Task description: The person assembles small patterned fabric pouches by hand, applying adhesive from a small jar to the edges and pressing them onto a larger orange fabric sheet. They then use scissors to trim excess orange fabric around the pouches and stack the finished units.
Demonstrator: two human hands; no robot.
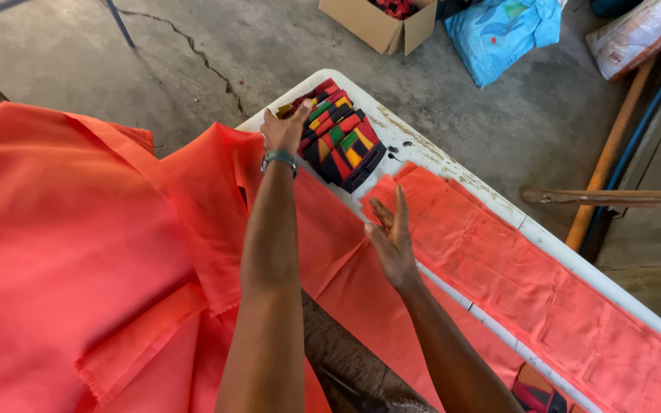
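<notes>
My left hand [284, 130], with a teal band at the wrist, reaches out to the far end of the table. Its fingers are spread and rest against the left edge of a stack of patterned cloth pieces [343, 143] in red, green, yellow and black. My right hand [393, 239] hovers open, palm turned left and fingers apart, just above the orange fabric [86, 252] that covers most of the table. A long orange strip [529, 283] lies flat to the right of that hand along the table's edge.
The white table [453, 170] has a chipped, stained rim. Another patterned piece [535, 390] shows at the bottom. On the cracked concrete floor beyond stand a cardboard box [380, 27], a blue bag [499, 34], a white sack [636, 34] and wooden poles [610, 197].
</notes>
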